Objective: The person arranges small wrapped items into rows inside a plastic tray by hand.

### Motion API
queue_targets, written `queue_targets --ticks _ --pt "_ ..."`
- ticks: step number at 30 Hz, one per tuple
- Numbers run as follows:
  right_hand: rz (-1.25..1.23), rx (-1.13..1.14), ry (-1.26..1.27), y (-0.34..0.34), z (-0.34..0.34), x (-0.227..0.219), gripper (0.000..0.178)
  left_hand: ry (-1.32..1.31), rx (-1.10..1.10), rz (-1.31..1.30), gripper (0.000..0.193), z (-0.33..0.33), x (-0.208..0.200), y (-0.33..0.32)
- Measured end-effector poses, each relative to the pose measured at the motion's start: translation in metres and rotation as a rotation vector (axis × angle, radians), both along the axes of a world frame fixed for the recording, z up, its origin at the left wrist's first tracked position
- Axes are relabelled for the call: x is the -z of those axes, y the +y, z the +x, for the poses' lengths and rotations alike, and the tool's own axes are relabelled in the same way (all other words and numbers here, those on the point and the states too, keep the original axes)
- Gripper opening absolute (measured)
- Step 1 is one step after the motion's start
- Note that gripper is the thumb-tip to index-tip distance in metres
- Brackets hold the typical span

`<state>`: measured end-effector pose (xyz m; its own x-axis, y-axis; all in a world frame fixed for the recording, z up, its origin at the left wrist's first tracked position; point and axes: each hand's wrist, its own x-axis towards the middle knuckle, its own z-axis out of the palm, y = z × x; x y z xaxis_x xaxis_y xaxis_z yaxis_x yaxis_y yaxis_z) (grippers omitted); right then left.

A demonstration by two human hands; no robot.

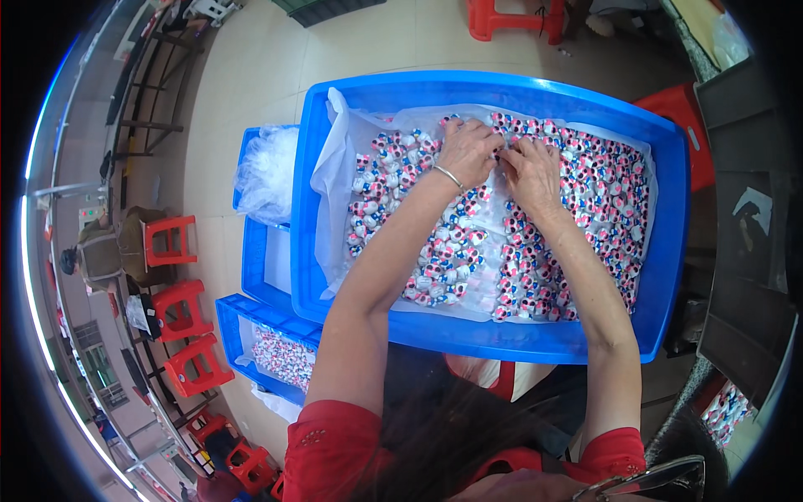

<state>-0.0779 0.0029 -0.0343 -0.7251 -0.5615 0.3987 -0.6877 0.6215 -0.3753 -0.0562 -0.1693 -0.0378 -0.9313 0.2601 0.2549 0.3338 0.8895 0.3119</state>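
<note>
Here, both hands — left hand (467,151), right hand (532,170) — are pinching small pink-white-blue plastic figurines (452,251), fingers curled narrow, directly beneath in the big blue plastic bin (669,251).

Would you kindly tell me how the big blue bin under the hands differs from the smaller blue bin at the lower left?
The big blue bin sits higher and looks far larger; the smaller blue bin lies lower, partly tucked beneath other bins. Both hands, the left hand and right hand, work in the big bin; none reaches the smaller one. Both are blue, lined with a white sheet and hold small pink, white and blue pieces.
</note>
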Motion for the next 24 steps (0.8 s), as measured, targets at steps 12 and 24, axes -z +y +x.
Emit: queue_targets --ticks 12,24 --pt "-0.034 0.052 -0.042 0.008 -0.002 -0.007 0.017 -0.284 -0.061 -0.329 0.018 -0.002 -0.028 -0.016" --pt "-0.038 -0.074 -0.125 0.02 0.027 -0.011 0.026 -0.219 0.013 0.061 0.019 0.017 -0.006 -0.002"
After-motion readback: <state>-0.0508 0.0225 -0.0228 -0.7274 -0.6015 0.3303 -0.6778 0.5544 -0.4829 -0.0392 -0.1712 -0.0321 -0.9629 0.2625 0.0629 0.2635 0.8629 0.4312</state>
